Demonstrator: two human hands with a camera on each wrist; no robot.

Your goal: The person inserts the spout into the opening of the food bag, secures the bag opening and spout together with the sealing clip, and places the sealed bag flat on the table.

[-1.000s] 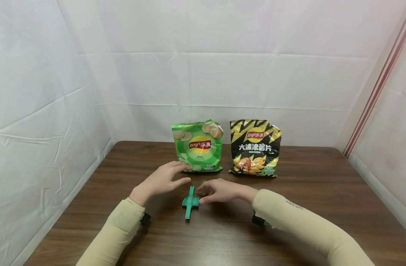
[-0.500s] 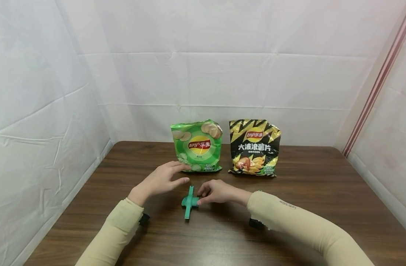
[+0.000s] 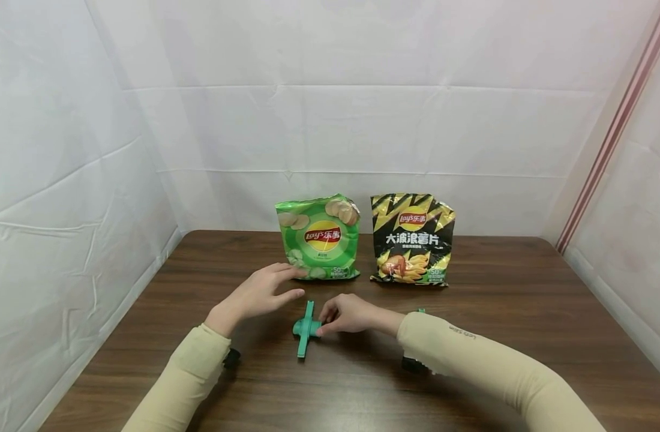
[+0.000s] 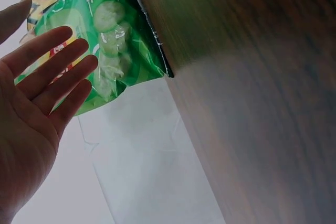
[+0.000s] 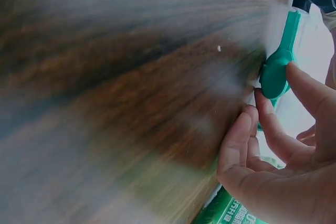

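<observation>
A teal bag clip with a long bar and a round spout cap lies on the table. My right hand has its thumb and index finger at opposite edges of the cap, pinching it; the other fingers are bent beside it. My left hand hovers with extended fingers, palm turned inward, holding nothing. In the head view its fingertips overlap the lower left of a green chip bag. The left wrist view shows those spread fingers in front of the same green bag; contact cannot be told.
A black and yellow chip bag stands upright right of the green one, near the back of the brown wooden table. White cloth hangs behind and along both sides. Black straps are partly visible at both wrists.
My right hand has shifted slightly left, its thumb and index finger closing in on the clip's cap. The left hand has stayed nearly still. Both bags stand as before.
</observation>
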